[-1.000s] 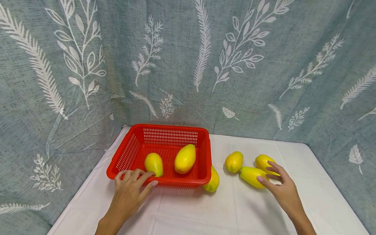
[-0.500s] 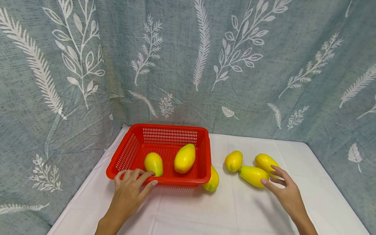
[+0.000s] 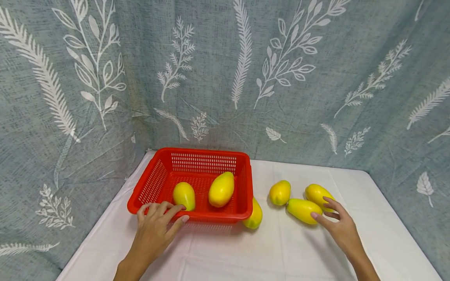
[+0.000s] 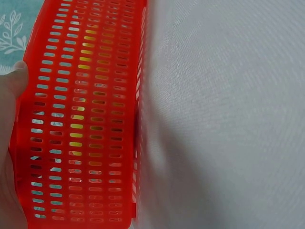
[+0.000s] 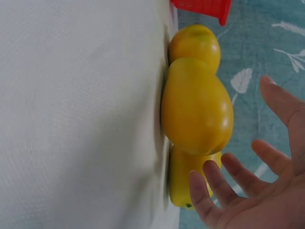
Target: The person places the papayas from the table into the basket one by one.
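My left hand (image 3: pixel 152 230) grips the near rim of a red plastic basket (image 3: pixel 218 216), fingers over the edge and thumb outside. Inside the basket lie two yellow papayas, one (image 3: pixel 184 196) by my left fingers and another (image 3: pixel 221 189) further right. My right hand (image 3: pixel 342 228) hovers with spread, loosely bent fingers beside a papaya with a greenish tip (image 3: pixel 304 211) and a papaya behind it (image 3: pixel 318 196). In the right wrist view, the palm and fingers (image 5: pixel 238 176) hold nothing; the nearest papaya (image 5: pixel 198 107) lies just past them.
Another papaya (image 3: pixel 280 192) lies left of that pair. One more (image 3: pixel 254 214) sits against the basket's right side, partly hidden by it. A white cloth (image 3: pixel 267 257) covers the table, and a blue-green leaf-patterned curtain (image 3: pixel 218 70) hangs behind and at both sides.
My right hand has drawn back slightly to the right from the papayas, then hardly moved. The left hand, basket and fruit stay where they were.
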### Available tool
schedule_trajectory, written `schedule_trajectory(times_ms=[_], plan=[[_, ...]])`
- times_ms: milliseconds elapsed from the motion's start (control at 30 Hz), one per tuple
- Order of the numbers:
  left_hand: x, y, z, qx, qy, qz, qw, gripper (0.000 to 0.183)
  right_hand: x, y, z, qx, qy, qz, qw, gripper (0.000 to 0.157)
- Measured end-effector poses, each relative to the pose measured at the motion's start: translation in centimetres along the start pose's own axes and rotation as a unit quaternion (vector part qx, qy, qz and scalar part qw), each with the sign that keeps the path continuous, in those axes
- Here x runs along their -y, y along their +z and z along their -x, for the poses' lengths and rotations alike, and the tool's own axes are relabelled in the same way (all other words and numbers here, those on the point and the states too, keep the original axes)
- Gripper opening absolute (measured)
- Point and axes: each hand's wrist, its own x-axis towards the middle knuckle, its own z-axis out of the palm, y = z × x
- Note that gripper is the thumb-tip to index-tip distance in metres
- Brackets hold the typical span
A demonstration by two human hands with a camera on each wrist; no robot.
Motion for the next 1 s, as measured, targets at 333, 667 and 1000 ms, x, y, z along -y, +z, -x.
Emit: schedule_trajectory(times_ms=[333,667,1000], plan=[[-0.1,-0.1,0.0,0.002,-0.001,0.001,1.0,0.027,-0.5,0.6,-1.0,0.026,-0.017,0.009,0.999,0.087],[0.0,0.0,-0.1,0.001,0.0,0.0,1.0,0.027,-0.2,1.3,-2.1,0.061,0.003,0.012,0.998,0.091],[0.0,0.0,-0.1,0.001,-0.001,0.001,1.0,0.028,0.2,2.2,-2.6,0.082,-0.023,-0.003,0.996,0.088]])
